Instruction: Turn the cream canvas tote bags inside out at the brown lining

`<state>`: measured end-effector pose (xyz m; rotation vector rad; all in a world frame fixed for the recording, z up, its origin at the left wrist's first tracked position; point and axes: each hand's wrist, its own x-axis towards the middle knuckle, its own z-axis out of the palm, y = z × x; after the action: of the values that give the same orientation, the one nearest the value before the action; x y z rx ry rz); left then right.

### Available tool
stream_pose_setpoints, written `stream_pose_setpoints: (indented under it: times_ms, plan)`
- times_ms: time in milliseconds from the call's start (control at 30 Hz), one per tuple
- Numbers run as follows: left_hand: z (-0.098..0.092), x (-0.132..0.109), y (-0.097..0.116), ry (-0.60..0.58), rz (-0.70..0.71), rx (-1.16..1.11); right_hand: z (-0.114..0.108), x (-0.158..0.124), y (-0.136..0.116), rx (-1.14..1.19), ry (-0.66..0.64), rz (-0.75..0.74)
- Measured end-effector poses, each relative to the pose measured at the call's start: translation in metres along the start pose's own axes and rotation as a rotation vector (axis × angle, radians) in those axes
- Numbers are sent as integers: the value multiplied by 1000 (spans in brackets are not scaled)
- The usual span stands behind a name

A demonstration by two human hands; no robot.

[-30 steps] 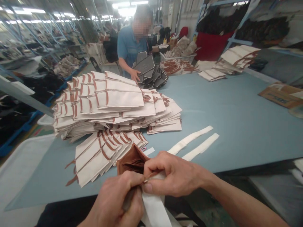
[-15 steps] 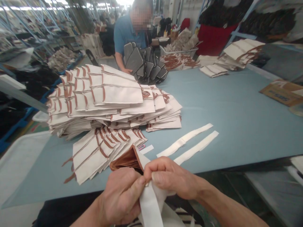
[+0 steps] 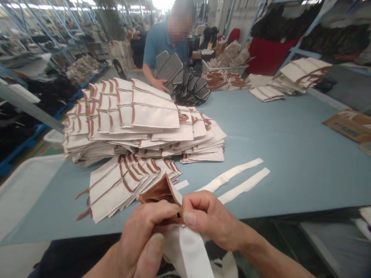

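Note:
Both hands work at the edge of a white fabric pouch [image 3: 171,241] with brown lining, at the table's front edge. My right hand [image 3: 213,220] pinches that edge between thumb and curled fingers. My left hand [image 3: 142,235] has its fingers bent over the edge, with the thumb lifted away; part of its hold is hidden. A flat white strip [image 3: 195,253] hangs down from just below the right fingertips. Beyond the hands, the brown lining [image 3: 158,191] gapes open in folds. Two loose cream strips [image 3: 246,185] lie on the table to the right.
A tall stack of white, brown-edged fabric pieces [image 3: 153,112] covers the table's left side, with a smaller fanned stack [image 3: 110,183] before it. Across the blue-green table [image 3: 290,146], a co-worker [image 3: 165,40] handles dark padded pieces [image 3: 185,83]. A cardboard box [image 3: 348,125] stands right.
My left thumb has come away from the pinch and swung down, while its fingers reach over the edge. More brown lining shows between the hands. The view has shifted slightly.

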<state>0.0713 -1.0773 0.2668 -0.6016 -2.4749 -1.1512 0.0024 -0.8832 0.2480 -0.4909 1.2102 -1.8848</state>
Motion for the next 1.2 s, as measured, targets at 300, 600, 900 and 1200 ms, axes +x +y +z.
stream_pose_setpoints:
  times_ms: [300,600,900,1200]
  plan:
    - [-20,26,19,-363,-118,-48,0,-3,-18,-340,-17,-267]
    - [-14,-3,5,-326,-190,30,13,-4,-7,-438,-1,-382]
    - [-14,9,20,-273,-65,72,13,-7,-7,-895,30,-515]
    - [-17,-4,25,-284,-87,54,22,-12,0,-1108,136,-758]
